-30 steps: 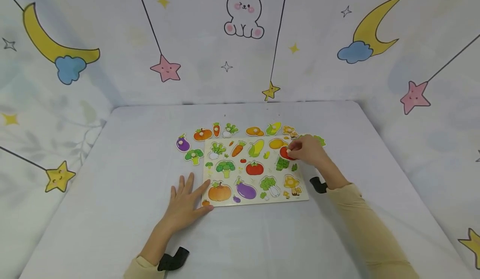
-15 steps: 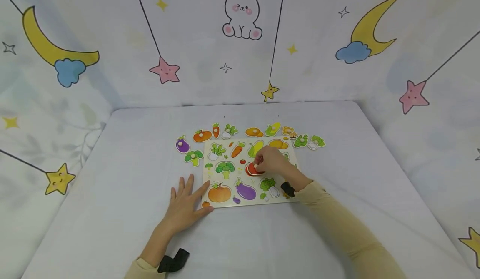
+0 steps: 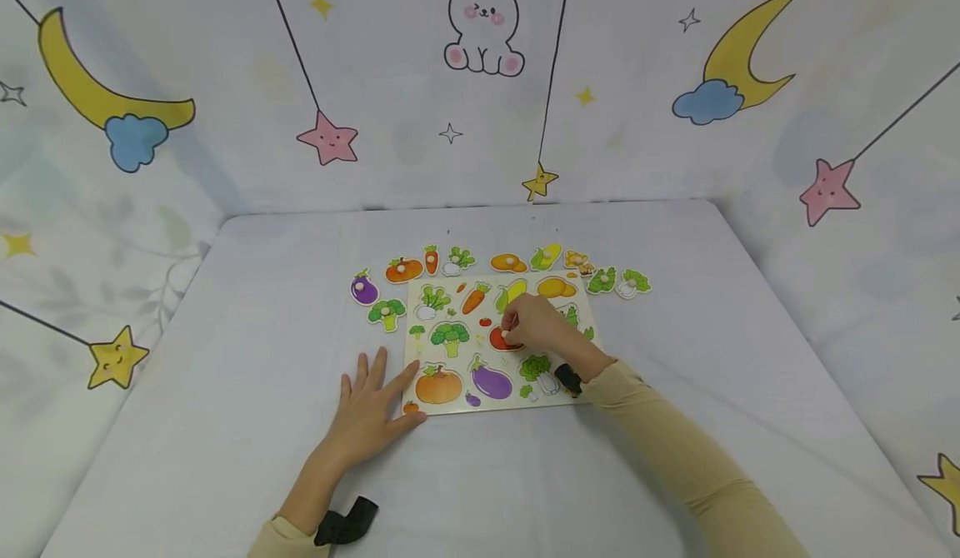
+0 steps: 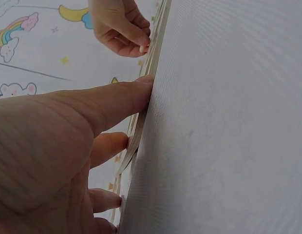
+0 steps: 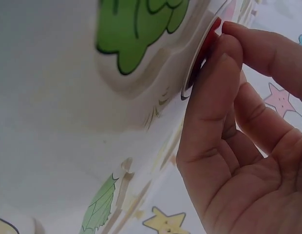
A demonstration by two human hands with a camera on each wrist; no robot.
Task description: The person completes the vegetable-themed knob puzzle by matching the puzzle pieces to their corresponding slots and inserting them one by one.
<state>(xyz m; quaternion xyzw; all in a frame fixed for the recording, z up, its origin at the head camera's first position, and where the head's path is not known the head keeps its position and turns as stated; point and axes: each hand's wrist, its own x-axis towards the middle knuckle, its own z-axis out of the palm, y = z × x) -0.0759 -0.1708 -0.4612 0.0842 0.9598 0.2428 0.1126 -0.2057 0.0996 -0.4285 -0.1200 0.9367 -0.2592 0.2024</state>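
Observation:
A vegetable puzzle board [image 3: 465,400] lies flat on the white table. My right hand [image 3: 543,325] is over its middle and pinches the knob of a red tomato puzzle piece [image 3: 501,339]. In the right wrist view that tomato piece [image 5: 203,53] stands right at the board's surface, its edge slightly raised. The piece overlaps the printed tomato place, which it and the fingers largely hide. My left hand [image 3: 369,412] rests with spread, straight fingers at the board's lower left corner; in the left wrist view its thumb [image 4: 126,100] touches the board's edge.
Loose knobbed pieces lie round the board's far side: an eggplant [image 3: 364,289], broccoli [image 3: 387,314], pumpkin [image 3: 405,270], carrot [image 3: 431,259], potato [image 3: 508,263], corn [image 3: 546,256] and several others. A patterned cloth wall [image 3: 405,83] rises behind the table.
My right hand has carried the tomato piece left and toward me, from the board's upper right to its middle, then shifted it slightly onto the printed tomato. My left hand has stayed put.

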